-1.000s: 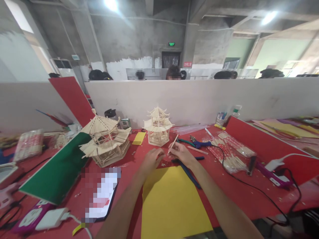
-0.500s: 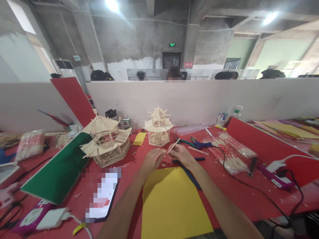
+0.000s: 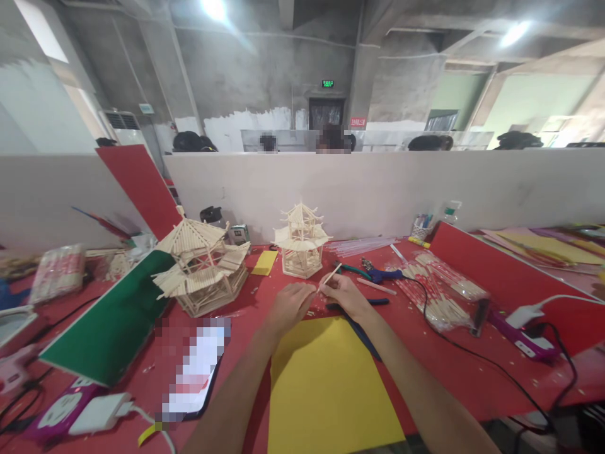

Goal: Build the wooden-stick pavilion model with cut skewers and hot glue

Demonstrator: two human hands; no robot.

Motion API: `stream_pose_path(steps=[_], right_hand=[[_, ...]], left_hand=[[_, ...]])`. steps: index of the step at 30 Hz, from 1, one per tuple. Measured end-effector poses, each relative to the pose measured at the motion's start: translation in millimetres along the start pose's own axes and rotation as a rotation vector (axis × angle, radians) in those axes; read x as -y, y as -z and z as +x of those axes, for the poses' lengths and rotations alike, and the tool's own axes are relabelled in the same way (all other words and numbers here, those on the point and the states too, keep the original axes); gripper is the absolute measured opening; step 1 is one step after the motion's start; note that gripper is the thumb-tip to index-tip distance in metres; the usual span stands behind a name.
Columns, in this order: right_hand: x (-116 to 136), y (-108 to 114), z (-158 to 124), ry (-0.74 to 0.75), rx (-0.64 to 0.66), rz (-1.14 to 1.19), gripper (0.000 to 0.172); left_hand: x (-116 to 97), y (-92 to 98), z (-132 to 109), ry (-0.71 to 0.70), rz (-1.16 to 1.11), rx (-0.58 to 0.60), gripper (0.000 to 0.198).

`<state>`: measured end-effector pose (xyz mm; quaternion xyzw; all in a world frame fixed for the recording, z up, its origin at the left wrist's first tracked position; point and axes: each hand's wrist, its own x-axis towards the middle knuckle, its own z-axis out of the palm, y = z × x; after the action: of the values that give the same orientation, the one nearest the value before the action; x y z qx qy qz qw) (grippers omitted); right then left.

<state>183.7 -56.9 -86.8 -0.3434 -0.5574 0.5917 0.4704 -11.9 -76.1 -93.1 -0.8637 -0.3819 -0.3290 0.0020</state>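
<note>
My right hand [image 3: 347,297] pinches a thin wooden stick [image 3: 333,273], which slants up and to the right from the fingertips. Close beside it, my left hand [image 3: 290,306] has its fingers drawn together, their tips almost meeting those of the right; what they hold, if anything, is too small to tell. Blue-handled pliers [image 3: 363,337] lie under and beside my right hand. Just beyond both hands stands a small wooden-stick pavilion model [image 3: 302,246]. A larger pavilion model [image 3: 201,268] sits to the left. Below my hands lies a yellow sheet [image 3: 331,384].
A blue glue gun [image 3: 385,275] with a black cord and bundles of wrapped sticks [image 3: 432,290] lie at right. Clear glue sticks [image 3: 362,246] are near the white partition [image 3: 378,189]. A phone [image 3: 198,369], a green board [image 3: 113,321] and a power strip [image 3: 63,410] occupy the left.
Almost nothing differs. My hands stay at the same spot with the stick, the left fingers shifting only slightly.
</note>
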Motion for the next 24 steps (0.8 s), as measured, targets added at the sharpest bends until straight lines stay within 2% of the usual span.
stream_pose_path(steps=[8, 20, 24], right_hand=[[0.7, -0.7, -0.9, -0.008, -0.005, -0.007, 0.039], [0.6, -1.2, -1.0, -0.034, 0.042, -0.09, 0.04], [4.8, -5.2, -3.4, -0.036, 0.081, -0.118, 0.041]], left_hand=[[-1.8, 6.8, 1.3, -0.028, 0.005, 0.048, 0.029], [-2.3, 5.8, 1.2, -0.06, 0.094, 0.045, 0.019], [-1.8, 9.1, 2.7, 0.009, 0.073, 0.016, 0.019]])
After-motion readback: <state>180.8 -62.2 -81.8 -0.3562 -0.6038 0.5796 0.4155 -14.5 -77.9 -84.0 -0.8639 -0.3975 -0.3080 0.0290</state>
